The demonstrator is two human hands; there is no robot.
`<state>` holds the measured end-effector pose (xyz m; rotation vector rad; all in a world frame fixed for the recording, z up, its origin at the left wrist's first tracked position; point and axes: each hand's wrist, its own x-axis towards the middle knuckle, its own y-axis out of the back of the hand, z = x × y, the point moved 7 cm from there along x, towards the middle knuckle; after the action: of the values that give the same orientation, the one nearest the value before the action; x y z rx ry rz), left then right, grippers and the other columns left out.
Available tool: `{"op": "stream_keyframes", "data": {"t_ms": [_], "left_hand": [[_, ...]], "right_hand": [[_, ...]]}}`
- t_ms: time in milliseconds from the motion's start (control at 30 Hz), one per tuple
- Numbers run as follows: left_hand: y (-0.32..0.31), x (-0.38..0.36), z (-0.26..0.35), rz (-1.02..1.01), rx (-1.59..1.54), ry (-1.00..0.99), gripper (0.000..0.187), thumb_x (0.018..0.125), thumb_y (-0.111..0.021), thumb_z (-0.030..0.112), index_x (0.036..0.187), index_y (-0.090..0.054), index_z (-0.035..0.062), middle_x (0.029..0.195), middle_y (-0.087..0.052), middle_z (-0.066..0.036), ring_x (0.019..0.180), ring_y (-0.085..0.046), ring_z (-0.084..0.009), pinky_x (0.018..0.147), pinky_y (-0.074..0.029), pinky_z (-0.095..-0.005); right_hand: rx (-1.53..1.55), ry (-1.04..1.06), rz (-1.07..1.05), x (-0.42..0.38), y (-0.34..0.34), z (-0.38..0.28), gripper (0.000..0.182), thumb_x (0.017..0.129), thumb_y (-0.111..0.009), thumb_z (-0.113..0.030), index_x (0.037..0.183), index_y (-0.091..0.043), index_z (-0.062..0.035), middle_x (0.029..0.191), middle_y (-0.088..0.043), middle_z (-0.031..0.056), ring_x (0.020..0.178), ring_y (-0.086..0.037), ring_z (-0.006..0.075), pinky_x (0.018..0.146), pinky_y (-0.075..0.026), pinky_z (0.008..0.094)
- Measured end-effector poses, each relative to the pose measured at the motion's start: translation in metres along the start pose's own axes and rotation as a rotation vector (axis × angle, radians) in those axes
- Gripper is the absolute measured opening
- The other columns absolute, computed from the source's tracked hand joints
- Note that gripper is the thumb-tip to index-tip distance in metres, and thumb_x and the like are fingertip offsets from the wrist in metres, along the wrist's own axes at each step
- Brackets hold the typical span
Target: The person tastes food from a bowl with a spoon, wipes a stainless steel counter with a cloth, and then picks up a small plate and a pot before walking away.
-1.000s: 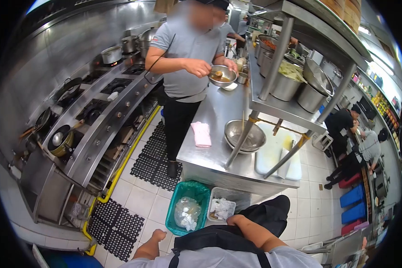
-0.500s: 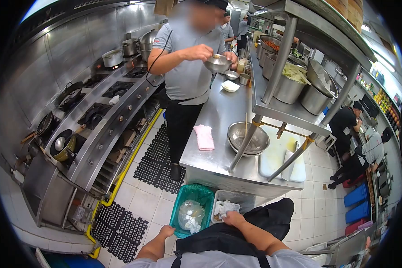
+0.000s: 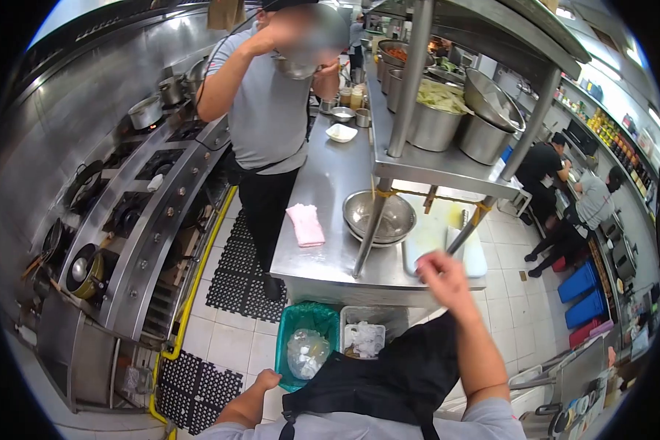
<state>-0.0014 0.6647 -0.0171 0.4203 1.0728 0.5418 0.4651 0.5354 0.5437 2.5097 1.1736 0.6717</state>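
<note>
My left hand (image 3: 268, 378) is at the left rim of the green bin (image 3: 284, 339), its fingers mostly hidden. Plastic and white crumpled paper lie inside that bin. Raised over the near edge of the white cutting board (image 3: 422, 242), my right hand (image 3: 440, 277) has its fingers curled together; blur hides what they may hold. A knife (image 3: 463, 218) lies on the board, partly behind a shelf post. Beside the green bin stands a clear-lined container (image 3: 396, 320) with a tub of white scraps (image 3: 365, 339). Metal bowls (image 3: 378, 214) sit left of the board.
A co-worker (image 3: 268, 110) stands across the steel counter (image 3: 319, 180), raising a metal bowl (image 3: 295, 68) near the face. A pink cloth (image 3: 306, 225) lies there. Stoves (image 3: 136, 257) line the left; a pot shelf (image 3: 433, 163) stands above the counter. Two people (image 3: 587, 202) work at far right.
My right hand has left the white scraps and risen to the cutting board. The co-worker's bowl and hand have moved up toward the face. The view has shifted slightly.
</note>
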Motion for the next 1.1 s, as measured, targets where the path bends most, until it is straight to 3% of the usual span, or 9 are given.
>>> {"op": "stream_keyframes", "data": {"t_ms": [200,333,500,600,800,867,900,1000,1100], "left_hand": [[0.005,0.013,0.035,-0.039,0.138,-0.025,0.043,0.083,-0.065,0.042,0.103,-0.073,0.0052,0.11,-0.069,-0.02,0.108,-0.065,-0.0353,0.095,-0.05,-0.0411],[0.004,0.022,0.065,0.035,0.01,-0.142,0.045,0.082,-0.065,0.043,0.107,-0.071,0.0062,0.113,-0.069,-0.018,0.11,-0.064,-0.0344,0.095,-0.05,-0.0409],[-0.011,0.01,0.063,0.034,-0.016,-0.134,0.046,0.084,-0.062,0.044,0.107,-0.072,0.0062,0.113,-0.068,-0.019,0.11,-0.064,-0.0353,0.096,-0.05,-0.0411],[-0.026,0.01,0.038,-0.013,0.11,-0.117,0.047,0.084,-0.061,0.044,0.106,-0.072,0.0045,0.115,-0.067,-0.021,0.111,-0.063,-0.0364,0.097,-0.049,-0.042],[-0.053,-0.009,-0.012,-0.168,0.134,0.054,0.048,0.085,-0.06,0.045,0.107,-0.072,0.0031,0.116,-0.067,-0.022,0.113,-0.062,-0.036,0.098,-0.048,-0.0425],[-0.054,-0.008,-0.017,-0.039,0.195,-0.011,0.044,0.091,-0.056,0.046,0.087,-0.074,0.0051,0.083,-0.072,-0.015,0.077,-0.07,-0.03,0.076,-0.055,-0.0397],[-0.059,-0.007,-0.022,-0.046,0.192,-0.003,0.044,0.091,-0.056,0.046,0.087,-0.074,0.0051,0.083,-0.072,-0.015,0.077,-0.07,-0.03,0.076,-0.055,-0.0397],[-0.059,-0.013,-0.02,0.072,0.207,-0.091,0.045,0.091,-0.057,0.046,0.092,-0.074,0.0049,0.091,-0.072,-0.016,0.087,-0.069,-0.0317,0.082,-0.054,-0.0407],[-0.06,-0.024,-0.018,-0.02,0.066,0.026,0.047,0.087,-0.06,0.045,0.107,-0.072,0.0033,0.117,-0.066,-0.021,0.112,-0.062,-0.0359,0.098,-0.049,-0.042]], "right_hand": [[-0.16,0.452,0.522,0.028,0.158,-0.13,0.015,0.097,-0.059,-0.011,0.088,-0.063,0.0,0.074,-0.063,0.0025,0.065,-0.057,0.0079,0.062,-0.046,0.0221],[-0.119,0.514,0.769,0.082,0.236,-0.149,0.025,0.096,-0.063,-0.019,0.111,-0.061,0.0006,0.1,-0.064,0.0049,0.088,-0.059,0.0096,0.073,-0.048,0.0238],[0.128,0.369,0.732,0.15,0.274,-0.143,0.057,0.09,-0.069,-0.037,0.128,-0.053,0.0024,0.117,-0.061,0.0089,0.105,-0.056,0.014,0.086,-0.044,0.03],[0.151,0.345,0.692,0.174,0.274,-0.147,0.06,0.088,-0.07,-0.039,0.128,-0.053,0.0017,0.119,-0.061,0.0098,0.106,-0.055,0.0152,0.086,-0.041,0.0307],[0.022,0.317,0.723,0.197,0.265,-0.179,0.028,0.087,-0.067,-0.031,0.083,-0.065,-0.0039,0.07,-0.06,0.0034,0.059,-0.053,0.0124,0.053,-0.039,0.0267],[0.294,0.281,0.575,0.213,0.264,-0.176,0.025,0.087,-0.067,-0.03,0.079,-0.061,-0.0072,0.066,-0.055,0.0028,0.053,-0.05,0.0134,0.047,-0.038,0.0275],[0.342,0.19,0.518,0.217,0.261,-0.173,0.029,0.088,-0.067,-0.033,0.073,-0.053,-0.0116,0.058,-0.046,-0.0002,0.045,-0.042,0.0117,0.043,-0.034,0.0278],[0.452,0.173,0.329,0.225,0.258,-0.168,0.034,0.089,-0.068,-0.036,0.072,-0.048,-0.0139,0.053,-0.037,-0.0035,0.042,-0.035,0.0089,0.041,-0.031,0.0263],[0.432,0.202,0.388,0.219,0.251,-0.17,0.036,0.089,-0.069,-0.036,0.071,-0.045,-0.0153,0.052,-0.033,-0.0054,0.041,-0.032,0.0077,0.04,-0.028,0.026]]}}
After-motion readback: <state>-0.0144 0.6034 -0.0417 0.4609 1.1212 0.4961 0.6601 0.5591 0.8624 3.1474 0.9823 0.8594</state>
